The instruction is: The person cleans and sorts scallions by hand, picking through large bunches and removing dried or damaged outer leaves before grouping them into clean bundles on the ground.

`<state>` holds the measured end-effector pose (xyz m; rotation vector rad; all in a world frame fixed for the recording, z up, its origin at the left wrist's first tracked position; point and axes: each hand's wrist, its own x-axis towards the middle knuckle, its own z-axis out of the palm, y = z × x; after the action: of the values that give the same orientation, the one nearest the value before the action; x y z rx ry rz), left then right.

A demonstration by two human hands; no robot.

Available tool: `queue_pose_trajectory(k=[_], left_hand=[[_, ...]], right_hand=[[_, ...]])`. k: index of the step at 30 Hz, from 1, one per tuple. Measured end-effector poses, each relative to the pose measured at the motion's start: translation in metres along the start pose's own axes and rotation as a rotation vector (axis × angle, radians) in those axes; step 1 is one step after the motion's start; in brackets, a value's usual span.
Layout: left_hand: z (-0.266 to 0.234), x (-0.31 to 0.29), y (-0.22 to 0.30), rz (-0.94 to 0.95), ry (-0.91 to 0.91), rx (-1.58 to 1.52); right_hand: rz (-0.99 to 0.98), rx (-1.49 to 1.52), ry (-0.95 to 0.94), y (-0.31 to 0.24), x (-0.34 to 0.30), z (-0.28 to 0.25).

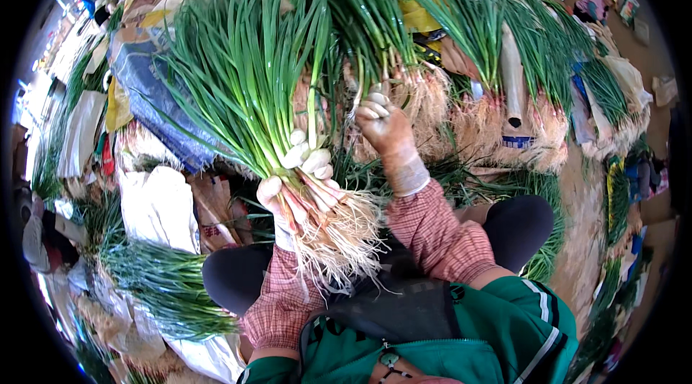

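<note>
A thick bunch of green onions (252, 74) fans upward from my left hand (306, 157), its pale, stringy roots hanging toward my lap. The fingers of that hand, capped in white covers, wrap round the white stems just above the roots, with the thumb on the left side. To the right, my right hand (389, 132) is closed at the edge of a heap of green onions (353, 9). Its white-capped fingers seem to pinch a green onion stem (358, 85); the grip itself is partly hidden behind the fingers. Checked sleeve covers reach both wrists.
More green onions (483, 38) lie in rows at the right, roots toward me. A blue plastic sheet (155, 88) and a white sack (158, 207) are at the left. Another pile of green onions (166, 287) lies beside my left knee. Other people sit at the far edges.
</note>
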<state>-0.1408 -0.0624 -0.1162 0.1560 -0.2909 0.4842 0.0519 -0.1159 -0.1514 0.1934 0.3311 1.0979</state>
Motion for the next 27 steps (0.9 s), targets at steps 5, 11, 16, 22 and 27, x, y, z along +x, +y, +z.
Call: queue_pose_trajectory(k=[5, 11, 16, 22, 27], left_hand=[[-0.004, -0.002, 0.003, 0.123, -0.038, -0.084], [-0.010, -0.006, 0.003, 0.058, 0.114, 0.053], [-0.009, -0.006, 0.003, 0.037, 0.086, -0.051], [-0.018, -0.007, 0.002, 0.158, 0.191, 0.163], [-0.031, -0.008, -0.005, -0.004, 0.155, 0.152]], right_hand=[[0.218, -3.001, -0.101, -0.034, -0.079, -0.080], [-0.260, -2.330, -0.207, 0.048, -0.003, 0.025], [-0.910, -2.691, 0.157, 0.005, 0.031, 0.031], [0.038, -2.967, -0.110, -0.092, -0.086, -0.086], [-0.575, -2.478, 0.082, -0.040, -0.039, 0.005]])
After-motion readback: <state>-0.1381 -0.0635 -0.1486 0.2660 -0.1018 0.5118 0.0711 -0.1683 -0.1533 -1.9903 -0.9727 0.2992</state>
